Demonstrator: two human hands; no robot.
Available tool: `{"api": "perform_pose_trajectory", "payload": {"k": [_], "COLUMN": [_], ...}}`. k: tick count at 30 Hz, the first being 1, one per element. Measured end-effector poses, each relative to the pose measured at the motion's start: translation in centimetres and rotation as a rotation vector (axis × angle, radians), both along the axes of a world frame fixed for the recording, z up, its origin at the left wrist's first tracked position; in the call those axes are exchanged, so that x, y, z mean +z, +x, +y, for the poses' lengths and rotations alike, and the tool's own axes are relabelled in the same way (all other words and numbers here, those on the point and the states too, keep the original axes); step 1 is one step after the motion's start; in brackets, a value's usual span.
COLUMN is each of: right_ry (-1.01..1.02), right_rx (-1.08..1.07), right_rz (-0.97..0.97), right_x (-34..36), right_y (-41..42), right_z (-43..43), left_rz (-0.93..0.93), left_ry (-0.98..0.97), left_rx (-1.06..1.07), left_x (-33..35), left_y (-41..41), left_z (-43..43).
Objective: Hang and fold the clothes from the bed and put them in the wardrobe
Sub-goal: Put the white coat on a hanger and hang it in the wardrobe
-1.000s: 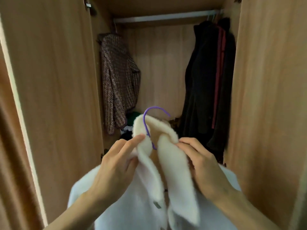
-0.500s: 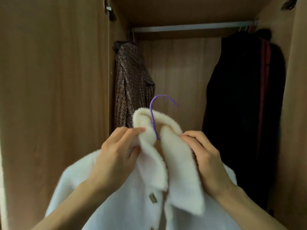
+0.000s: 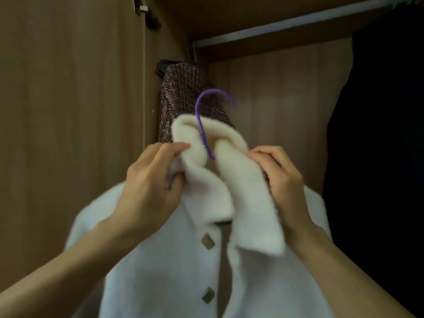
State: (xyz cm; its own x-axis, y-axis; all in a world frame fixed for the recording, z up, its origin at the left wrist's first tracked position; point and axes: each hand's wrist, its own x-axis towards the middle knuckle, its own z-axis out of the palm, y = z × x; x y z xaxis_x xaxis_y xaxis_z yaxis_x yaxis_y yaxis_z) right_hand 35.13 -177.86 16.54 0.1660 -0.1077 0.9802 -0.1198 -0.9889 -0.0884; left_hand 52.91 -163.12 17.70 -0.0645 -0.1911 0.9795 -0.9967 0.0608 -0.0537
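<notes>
While left hand [image 3: 149, 191] and right hand [image 3: 282, 177] pinch one white coat [image 3: 160, 271], one purple hanger [image 3: 202, 125], two buttons [image 3: 207, 241]

- Left hand [image 3: 149, 189] raised centre-left, back toward camera, fingers curled, thumb and fingertips pinching the left flap of the white fleece coat collar [image 3: 250, 203].
- Right hand [image 3: 283, 177] about level with it, centre-right, fingers bent, fingertips pinching the outer edge of the right flap.
- Hands apart, not touching each other.
- Left forearm [image 3: 68, 269] and right forearm [image 3: 344, 267] bare, rising from the bottom corners and converging toward centre.
</notes>
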Motion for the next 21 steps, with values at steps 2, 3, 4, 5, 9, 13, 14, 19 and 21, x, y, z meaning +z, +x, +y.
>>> {"api": "perform_pose_trajectory", "payload": {"k": [2,3,4,5,9,13,14,19,21], "right_ry": [-0.027,-0.074,-0.129,-0.172,-0.222,-0.271,-0.287,-0.412,-0.463], "right_rx": [0.040,0.026,-0.001,-0.014,0.045,-0.012,-0.030,-0.147,-0.221], "right_rz": [-0.057,-0.081,-0.104,-0.123,-0.144,-0.086,-0.083,-0.166,-0.166], "right_x": [2.6,3.8,5.0,6.0,9.0,11.1,11.7,13.4,14.1], "right_y": [0.2,0.3,0.6,1.0,2.7,4.8,5.3,7.4,8.7], "right_z": [-2.8,-4.2,-5.5,-6.8,-10.5,-13.2,-13.8,-16.3,-18.0], "left_rz": [-0.039,-0.055,-0.068,-0.082,-0.158,-0.253,-0.269,-0.405,-0.485], "left_ry": [-0.039,-0.054,-0.072,-0.093,-0.145,-0.192,-0.205,-0.286,-0.324], "left_rx": [0.039,0.054,0.072,0.093,0.185,0.243,0.245,0.317,0.423], "left_x": [2.7,4.0,5.2,6.1,8.7,11.0,11.6,13.5,14.3], "left_y": [-0.4,-0.4,-0.4,-0.4,0.6,2.6,3.0,5.3,6.6], "left_z": [-2.2,-3.3,-4.3,-5.2,-8.5,-11.1,-11.6,-14.3,-15.2]}}
